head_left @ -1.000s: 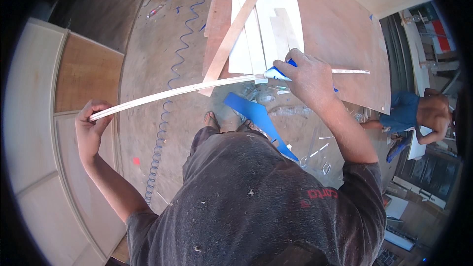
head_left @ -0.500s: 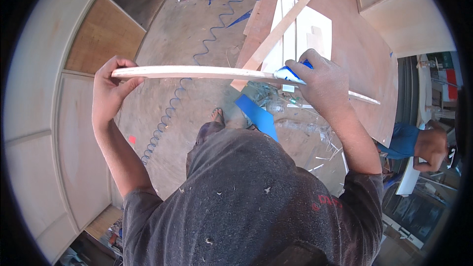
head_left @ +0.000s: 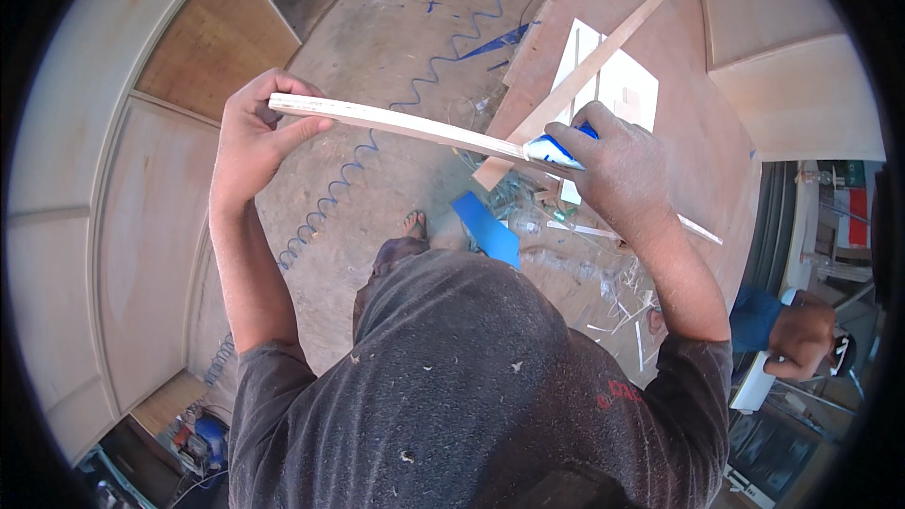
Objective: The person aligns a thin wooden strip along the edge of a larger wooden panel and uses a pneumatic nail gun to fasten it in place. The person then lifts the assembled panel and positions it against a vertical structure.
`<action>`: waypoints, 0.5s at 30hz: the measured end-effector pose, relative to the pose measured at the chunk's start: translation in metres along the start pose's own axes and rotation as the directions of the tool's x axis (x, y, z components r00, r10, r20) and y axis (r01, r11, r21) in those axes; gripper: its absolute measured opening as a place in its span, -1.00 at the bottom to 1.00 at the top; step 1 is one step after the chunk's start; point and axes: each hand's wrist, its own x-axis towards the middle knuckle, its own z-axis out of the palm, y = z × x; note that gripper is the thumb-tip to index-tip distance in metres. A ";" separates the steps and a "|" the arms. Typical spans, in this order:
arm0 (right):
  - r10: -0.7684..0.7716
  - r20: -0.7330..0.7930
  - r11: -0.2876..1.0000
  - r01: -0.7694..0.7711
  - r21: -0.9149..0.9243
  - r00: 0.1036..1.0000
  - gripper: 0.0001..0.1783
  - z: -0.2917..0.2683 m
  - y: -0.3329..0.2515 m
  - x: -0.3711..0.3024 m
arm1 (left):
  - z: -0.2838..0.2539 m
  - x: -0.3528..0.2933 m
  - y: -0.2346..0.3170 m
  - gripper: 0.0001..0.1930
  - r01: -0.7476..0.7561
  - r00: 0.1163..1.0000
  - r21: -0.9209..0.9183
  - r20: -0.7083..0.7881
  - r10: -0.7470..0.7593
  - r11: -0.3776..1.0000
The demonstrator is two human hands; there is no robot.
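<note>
My left hand (head_left: pixel 256 137) pinches the left end of a long, pale wooden strip (head_left: pixel 396 123), thumb below and fingers above. The strip is held up in front of me and slopes down to the right. Closed over its right part, my dusty right hand (head_left: pixel 622 160) presses a white-and-blue piece (head_left: pixel 547 150) against the strip. That piece looks thin and folded, but its exact kind cannot be made out. Beyond the right hand, a pale strip end (head_left: pixel 699 228) sticks out. The fingers hide the stretch in between.
A large brown board (head_left: pixel 698 85) carries a white panel (head_left: pixel 643 99) and a slanting wooden slat (head_left: pixel 594 66). A coiled hose (head_left: pixel 330 198) crosses the floor. Scraps and a blue sheet (head_left: pixel 488 228) lie near my foot. Another person (head_left: pixel 801 337) works at far right. Pale cabinets (head_left: pixel 151 245) stand left.
The strip's left end has risen and shifted right with my left hand, so the strip now tilts down to the right. The right hand stays closed on the white-and-blue piece. The whole view has shifted slightly.
</note>
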 end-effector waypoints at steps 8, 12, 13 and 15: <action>-0.053 -0.005 0.997 0.054 0.063 0.999 -0.65 -0.015 -0.021 0.039 | 0.001 0.006 -0.004 -0.72 0.032 0.999 -0.075 -0.026 -0.034 0.997; -0.064 0.011 0.997 0.064 0.043 0.998 -0.63 -0.019 -0.031 0.059 | 0.001 0.010 -0.010 -0.70 -0.016 0.998 -0.033 -0.055 0.014 0.999; -0.078 -0.003 0.996 0.078 0.052 0.997 -0.62 -0.019 -0.034 0.065 | 0.002 0.010 -0.010 -0.70 -0.008 0.998 -0.064 -0.056 0.005 0.998; -0.096 -0.007 0.995 0.096 0.029 0.995 -0.62 -0.018 -0.038 0.075 | 0.004 0.012 -0.008 -0.69 0.002 0.998 -0.128 -0.059 -0.010 0.992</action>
